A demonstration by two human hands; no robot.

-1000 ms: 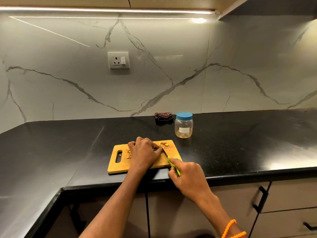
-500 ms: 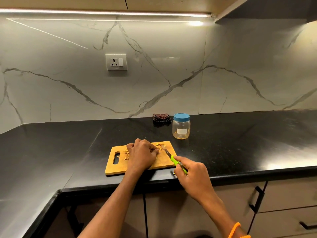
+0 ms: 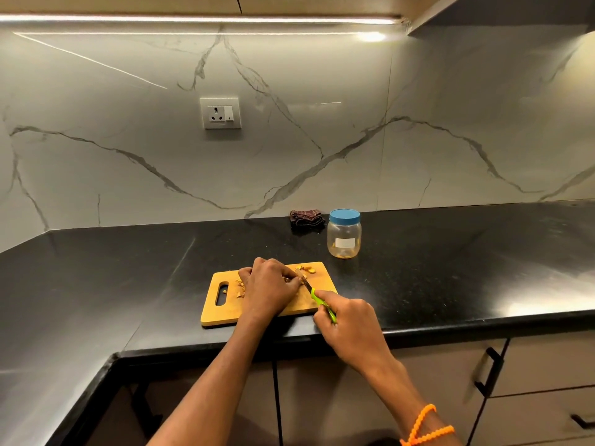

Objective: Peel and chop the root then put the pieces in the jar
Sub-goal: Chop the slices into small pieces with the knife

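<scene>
Our left hand (image 3: 269, 286) curls over the root, mostly hidden beneath it, on the cutting board (image 3: 219, 309). Our right hand (image 3: 346, 320) grips the green-handled knife (image 3: 314, 294), blade beside the left fingertips. Chopped pieces (image 3: 306, 269) lie on the board's far corner. The jar (image 3: 344, 235), lid on, stands just behind.

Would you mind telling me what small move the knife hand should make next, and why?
Probably press the knife down for another slice. The right hand grips its green handle with the blade beside the left hand's curled fingers, which seem to hold the root on the board. Cut pieces lie on the board, and the jar is lidded, so chopping looks unfinished.
</scene>
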